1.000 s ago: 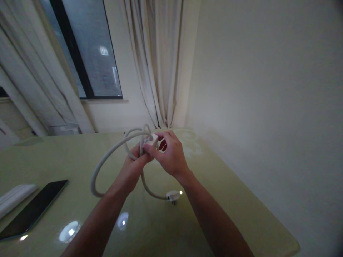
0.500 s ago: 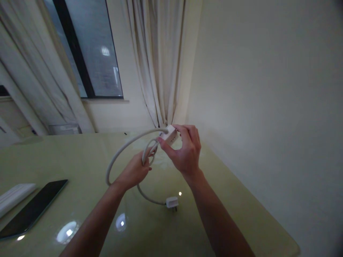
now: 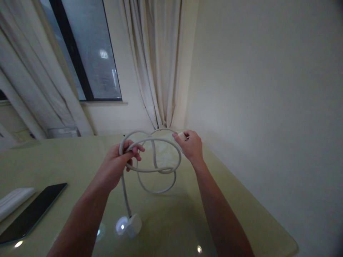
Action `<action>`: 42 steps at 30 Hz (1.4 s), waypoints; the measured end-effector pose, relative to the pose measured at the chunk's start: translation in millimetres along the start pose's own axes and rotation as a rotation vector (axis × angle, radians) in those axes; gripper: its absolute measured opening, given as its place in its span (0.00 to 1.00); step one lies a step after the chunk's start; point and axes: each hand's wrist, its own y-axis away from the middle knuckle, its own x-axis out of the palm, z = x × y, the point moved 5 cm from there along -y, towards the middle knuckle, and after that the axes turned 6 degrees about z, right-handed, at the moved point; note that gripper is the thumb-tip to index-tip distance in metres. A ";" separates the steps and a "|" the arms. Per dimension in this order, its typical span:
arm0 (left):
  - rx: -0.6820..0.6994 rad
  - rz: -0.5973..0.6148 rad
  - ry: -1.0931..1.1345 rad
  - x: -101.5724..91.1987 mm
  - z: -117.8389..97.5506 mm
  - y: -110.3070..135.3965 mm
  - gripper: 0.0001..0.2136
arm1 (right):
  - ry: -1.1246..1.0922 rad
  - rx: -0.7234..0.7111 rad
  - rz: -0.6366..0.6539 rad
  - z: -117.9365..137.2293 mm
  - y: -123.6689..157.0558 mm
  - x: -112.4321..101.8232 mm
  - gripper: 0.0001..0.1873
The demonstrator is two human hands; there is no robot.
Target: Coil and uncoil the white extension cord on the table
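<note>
Head view: I have the left hand (image 3: 116, 162) curled loosely round the white extension cord (image 3: 150, 170), its fingertips spread a little. Right hand (image 3: 193, 147) pinches the white socket block (image 3: 182, 136) at the cord's end; fingers cover most of it. Cord hangs in open loops between the hands, above the green table (image 3: 235, 214). Plug (image 3: 134, 224) hangs below the left hand; can't tell if it touches down. Black tablet (image 3: 33, 212) lies at left, beside a white bar (image 3: 16, 200).
</note>
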 end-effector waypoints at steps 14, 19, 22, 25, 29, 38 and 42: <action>0.030 -0.203 0.135 -22.3 -3.0 -5.4 0.07 | 0.498 0.296 0.284 -88.9 12.5 51.0 0.28; 0.034 -0.164 0.121 -15.4 -6.7 -2.2 0.06 | 0.449 0.288 0.394 -90.5 14.9 59.1 0.22; 0.045 -0.158 0.144 -12.0 -6.9 -2.3 0.05 | 0.338 0.189 0.393 -56.2 5.9 47.8 0.17; 0.021 -0.163 0.187 -9.2 -2.6 -4.2 0.05 | -0.231 -0.094 0.220 11.9 8.9 14.6 0.23; -0.105 -0.080 0.294 4.4 2.7 -2.9 0.05 | -0.442 -0.521 0.301 95.0 49.3 -14.1 0.18; -0.092 -0.035 0.299 15.8 1.9 -1.8 0.19 | -0.153 -0.649 0.405 107.6 68.7 12.5 0.16; -0.066 -0.002 0.080 7.2 8.9 -7.2 0.25 | -0.529 -0.375 0.247 90.1 49.2 -5.1 0.18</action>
